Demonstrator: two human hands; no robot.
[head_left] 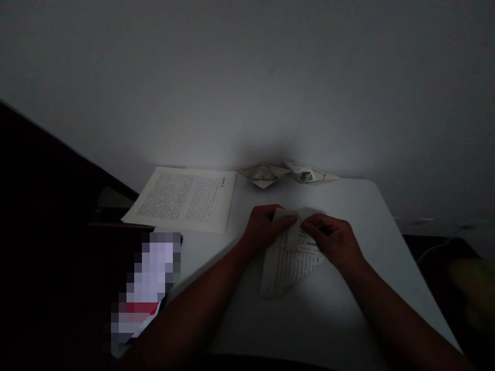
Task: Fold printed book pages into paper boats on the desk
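I see both the left hand [266,225] and right hand [335,240] with fingers pinched shut on the folded printed sheet [288,264] on the worktop [348,314], its print too small to read.

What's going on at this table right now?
A person's left hand and right hand both pinch the top edge of a partly folded printed sheet lying on the white table. Two folded paper shapes sit at the far edge by the wall, and a stack of printed pages lies to the left.
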